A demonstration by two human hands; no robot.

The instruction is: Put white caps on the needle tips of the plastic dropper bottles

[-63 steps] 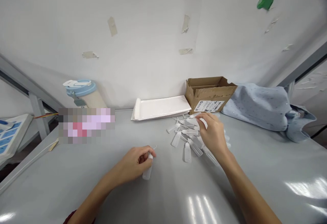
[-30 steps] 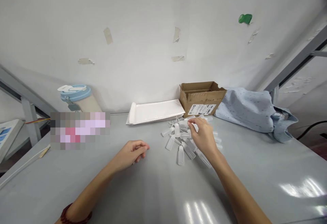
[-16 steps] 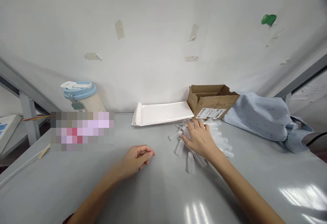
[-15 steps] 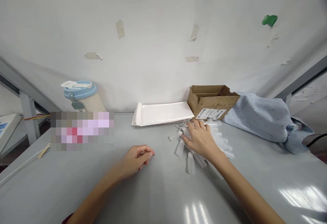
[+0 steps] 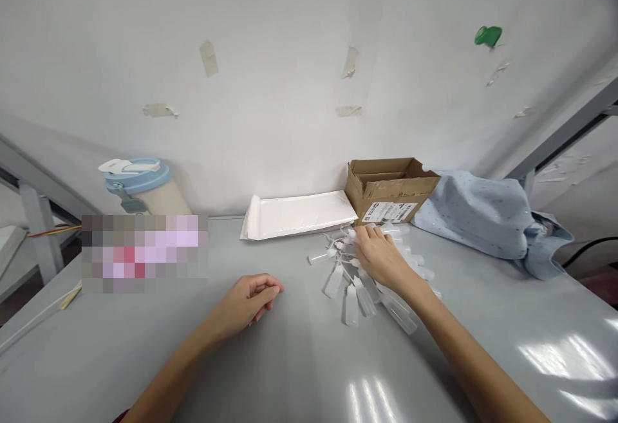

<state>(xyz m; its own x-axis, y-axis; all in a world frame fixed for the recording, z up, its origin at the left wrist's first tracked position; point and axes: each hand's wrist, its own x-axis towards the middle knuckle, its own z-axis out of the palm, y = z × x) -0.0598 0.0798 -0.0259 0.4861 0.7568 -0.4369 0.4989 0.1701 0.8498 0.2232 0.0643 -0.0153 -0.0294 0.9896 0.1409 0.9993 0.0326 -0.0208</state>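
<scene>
A pile of small translucent plastic dropper bottles (image 5: 351,307) with thin white tips lies on the grey table, right of the middle. My right hand (image 5: 381,255) is on the upper part of this pile, its fingers bent down and close together among the bottles. What its fingertips hold is hidden by the hand. Left of the pile, my left hand (image 5: 253,300) rests at the table with curled fingers, the thumb against the index finger. Nothing shows in it.
Behind the pile stand an open cardboard box (image 5: 393,194) and, beside it, a white padded envelope (image 5: 304,214). Light blue fabric (image 5: 477,217) lies at the right. A blue-lidded cup (image 5: 154,185) stands at the left behind a blurred-out patch. A white cable (image 5: 38,317) crosses the left edge.
My right hand's fingers have drawn closer together on the pile, and several bottles near it have shifted and fanned out. The whole view has moved slightly; my left hand keeps its curled pose.
</scene>
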